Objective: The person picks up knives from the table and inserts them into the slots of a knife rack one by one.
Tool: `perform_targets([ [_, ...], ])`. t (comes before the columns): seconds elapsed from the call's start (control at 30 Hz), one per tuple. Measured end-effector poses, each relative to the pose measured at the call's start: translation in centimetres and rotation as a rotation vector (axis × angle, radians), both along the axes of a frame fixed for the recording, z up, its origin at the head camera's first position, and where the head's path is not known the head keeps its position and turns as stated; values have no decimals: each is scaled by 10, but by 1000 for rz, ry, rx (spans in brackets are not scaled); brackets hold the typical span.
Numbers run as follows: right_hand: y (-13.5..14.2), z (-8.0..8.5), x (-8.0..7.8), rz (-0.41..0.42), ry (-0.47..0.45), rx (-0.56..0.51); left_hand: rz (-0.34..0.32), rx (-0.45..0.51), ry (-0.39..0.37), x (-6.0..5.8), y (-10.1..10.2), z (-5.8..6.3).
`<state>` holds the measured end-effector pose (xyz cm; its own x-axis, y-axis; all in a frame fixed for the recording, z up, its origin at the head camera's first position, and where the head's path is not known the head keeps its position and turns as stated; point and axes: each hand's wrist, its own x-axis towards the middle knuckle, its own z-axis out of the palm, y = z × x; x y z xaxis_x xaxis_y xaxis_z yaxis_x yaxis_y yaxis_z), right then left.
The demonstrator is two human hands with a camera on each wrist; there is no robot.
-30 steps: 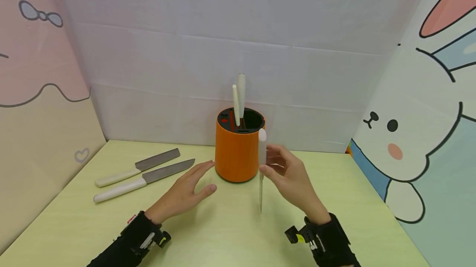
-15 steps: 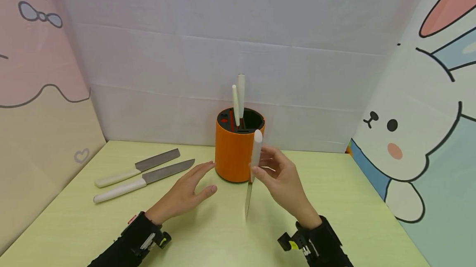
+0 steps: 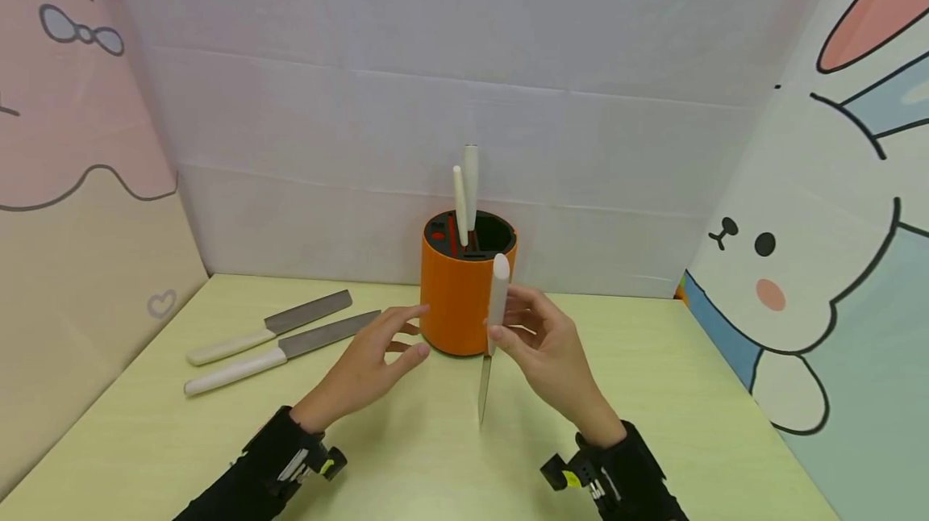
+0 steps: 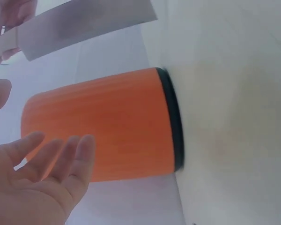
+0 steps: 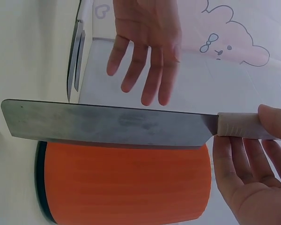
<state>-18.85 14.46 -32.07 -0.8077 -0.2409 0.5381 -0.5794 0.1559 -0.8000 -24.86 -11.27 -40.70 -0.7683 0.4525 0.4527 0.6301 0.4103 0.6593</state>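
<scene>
My right hand pinches the white handle of a knife between thumb and fingers, handle up and blade pointing down. In the right wrist view its broad, blunt-ended blade overlaps the orange knife block. That round block has a black slotted top, and two white-handled utensils stand in it. My left hand is at the block's left side, fingers extended and spread, holding nothing. The left wrist view shows its palm and fingers in front of the block's orange wall.
Two more white-handled knives lie on the table's left side: one with a squared tip behind one with a pointed tip. A white sheet hangs behind the pale yellow table. Cartoon-printed panels flank both sides.
The right hand has moved left with the knife, and its blade has turned to show more of its side. The left hand has shifted slightly right and up, its fingers bending a little.
</scene>
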Motion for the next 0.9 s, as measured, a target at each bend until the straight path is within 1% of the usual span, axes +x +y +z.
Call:
perform_targets([
  [0.17, -1, -2, 0, 6, 19, 10, -42, 47, 50, -3, 14, 16],
  [0.27, -1, -2, 1, 8, 27, 11, -56, 69, 79, -3, 26, 31],
  [0.43, -1, -3, 0, 3, 37, 20, -79, 136, 105, -2, 44, 58],
  [0.57, -1, -3, 0, 11, 40, 12, -107, 183, 118, -2, 57, 73],
  [0.6, -1, -3, 0, 15, 39, 7, -118, 194, 119, -1, 61, 76],
  [0.67, -1, -2, 0, 21, 35, -2, -130, 210, 115, 8, 67, 89],
  [0.77, 0, -2, 0, 21, 30, -8, -142, 229, 117, 11, 74, 94],
  [0.83, 0, -2, 0, 17, 32, -7, -141, 240, 112, 11, 77, 96],
  [0.9, 0, -2, 0, 10, 34, -6, -141, 249, 122, 4, 79, 89],
])
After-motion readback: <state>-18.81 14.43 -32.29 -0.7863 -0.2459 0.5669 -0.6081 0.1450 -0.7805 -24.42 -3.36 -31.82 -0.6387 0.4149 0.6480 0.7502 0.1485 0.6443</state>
